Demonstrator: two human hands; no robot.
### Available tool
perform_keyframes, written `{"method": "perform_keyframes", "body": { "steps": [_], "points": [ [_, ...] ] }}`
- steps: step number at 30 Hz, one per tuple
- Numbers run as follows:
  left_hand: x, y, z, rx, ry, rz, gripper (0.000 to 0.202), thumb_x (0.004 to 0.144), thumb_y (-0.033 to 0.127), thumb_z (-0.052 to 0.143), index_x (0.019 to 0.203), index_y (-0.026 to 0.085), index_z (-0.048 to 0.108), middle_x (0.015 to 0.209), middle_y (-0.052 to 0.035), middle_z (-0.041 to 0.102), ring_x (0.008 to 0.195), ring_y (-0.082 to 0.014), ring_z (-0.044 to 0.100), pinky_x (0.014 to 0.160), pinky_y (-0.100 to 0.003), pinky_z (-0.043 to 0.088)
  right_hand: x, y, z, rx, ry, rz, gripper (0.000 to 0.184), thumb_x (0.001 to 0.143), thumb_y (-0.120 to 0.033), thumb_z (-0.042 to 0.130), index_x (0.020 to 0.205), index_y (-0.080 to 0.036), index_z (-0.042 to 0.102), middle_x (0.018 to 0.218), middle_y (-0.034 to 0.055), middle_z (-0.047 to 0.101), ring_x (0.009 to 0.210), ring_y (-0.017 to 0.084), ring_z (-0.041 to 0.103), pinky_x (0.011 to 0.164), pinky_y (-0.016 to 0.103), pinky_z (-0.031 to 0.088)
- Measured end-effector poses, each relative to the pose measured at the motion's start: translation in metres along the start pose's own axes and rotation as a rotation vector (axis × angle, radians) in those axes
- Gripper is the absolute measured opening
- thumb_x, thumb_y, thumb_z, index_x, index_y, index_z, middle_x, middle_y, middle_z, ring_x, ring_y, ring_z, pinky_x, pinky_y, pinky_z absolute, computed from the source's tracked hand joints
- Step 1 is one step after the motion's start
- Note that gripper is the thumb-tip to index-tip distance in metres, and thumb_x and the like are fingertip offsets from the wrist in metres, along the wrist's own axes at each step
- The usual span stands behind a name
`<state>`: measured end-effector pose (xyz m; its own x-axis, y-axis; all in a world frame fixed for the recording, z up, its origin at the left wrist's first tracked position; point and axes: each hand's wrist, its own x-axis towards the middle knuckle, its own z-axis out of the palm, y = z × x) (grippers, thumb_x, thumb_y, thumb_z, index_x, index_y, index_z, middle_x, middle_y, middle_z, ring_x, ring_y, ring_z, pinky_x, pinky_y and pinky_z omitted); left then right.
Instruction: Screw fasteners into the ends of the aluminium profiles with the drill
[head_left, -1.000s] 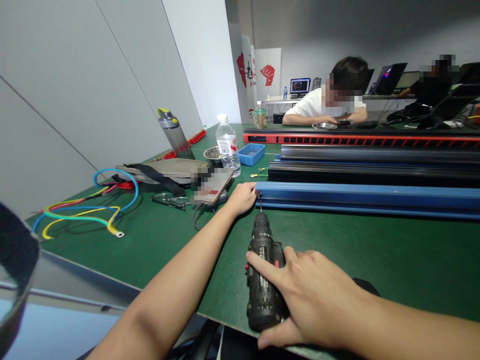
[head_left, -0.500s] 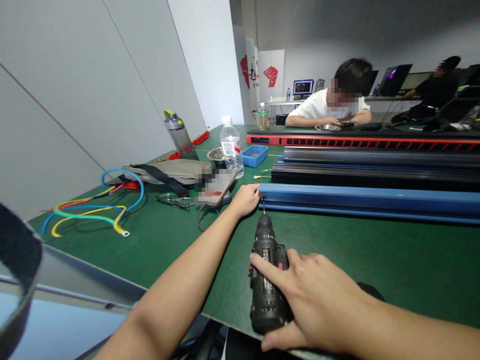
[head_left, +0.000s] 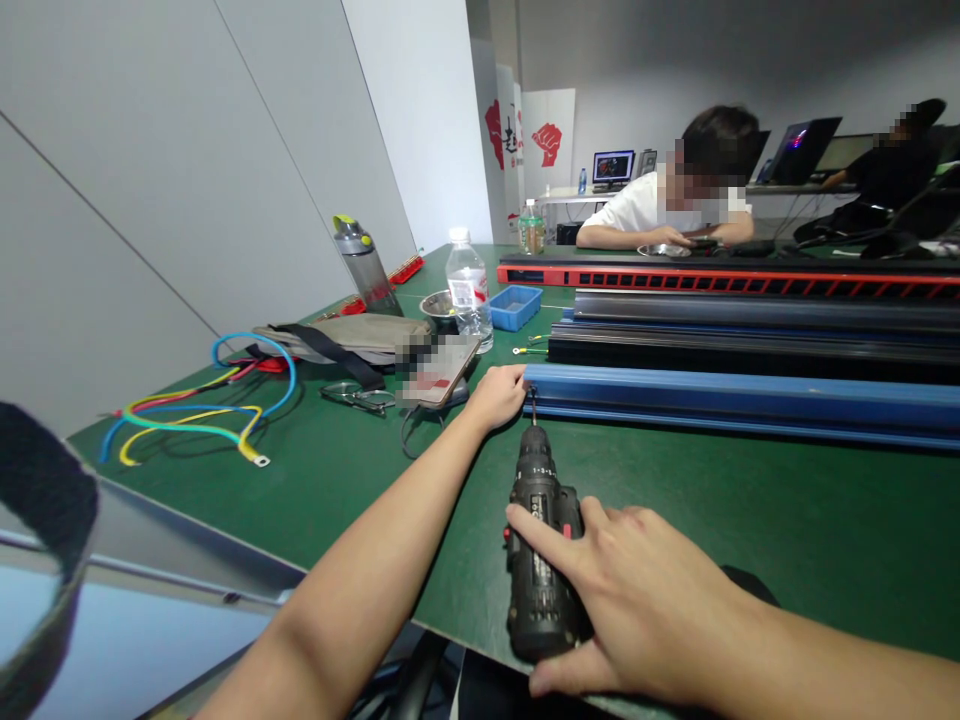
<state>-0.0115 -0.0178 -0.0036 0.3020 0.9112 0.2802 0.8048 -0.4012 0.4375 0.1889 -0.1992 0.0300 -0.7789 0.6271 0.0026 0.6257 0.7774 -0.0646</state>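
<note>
A long blue metal rail [head_left: 735, 400] lies across the green table [head_left: 750, 510]. My left hand [head_left: 496, 396] is closed round the rail's near left end. My right hand [head_left: 634, 600] grips a black cordless drill [head_left: 538, 545] lying low over the table, index finger stretched along its side. The drill's bit meets the front face of the rail right beside my left hand.
Black rails [head_left: 750, 335] and a red one [head_left: 720, 280] lie behind the blue rail. To the left are a phone [head_left: 439, 370], glasses [head_left: 358, 398], a bag [head_left: 345, 338], coloured cables [head_left: 195, 415], two bottles [head_left: 469, 290], a blue tray [head_left: 514, 306]. A person [head_left: 675, 205] sits at the far side.
Only the view has shifted slightly; both hands and the drill keep their places on the rail.
</note>
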Motion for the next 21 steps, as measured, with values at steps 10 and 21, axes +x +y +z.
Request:
{"method": "perform_keyframes", "body": {
  "steps": [10, 21],
  "points": [
    [0.0009, 0.0001, 0.0005, -0.003, -0.004, -0.002, 0.038, 0.094, 0.03, 0.038, 0.076, 0.015, 0.068, 0.079, -0.0085, 0.071, 0.071, -0.0195, 0.058, 0.065, -0.026, 0.037, -0.0009, -0.0013, -0.0023, -0.016, 0.012, 0.004, 0.11, 0.068, -0.092, 0.04, 0.155, -0.025, 0.024, 0.088, 0.0152, 0.063, 0.073, 0.033, 0.065, 0.058, 0.039, 0.049],
    [0.0015, -0.0022, 0.0023, 0.012, 0.008, 0.02, 0.042, 0.096, 0.034, 0.038, 0.076, 0.014, 0.068, 0.08, -0.0086, 0.072, 0.07, -0.0192, 0.059, 0.063, -0.026, 0.037, 0.001, 0.0004, -0.0013, -0.016, 0.005, 0.001, 0.11, 0.069, -0.092, 0.04, 0.154, -0.024, 0.025, 0.087, 0.0153, 0.063, 0.071, 0.033, 0.065, 0.057, 0.039, 0.05]
  ]
}}
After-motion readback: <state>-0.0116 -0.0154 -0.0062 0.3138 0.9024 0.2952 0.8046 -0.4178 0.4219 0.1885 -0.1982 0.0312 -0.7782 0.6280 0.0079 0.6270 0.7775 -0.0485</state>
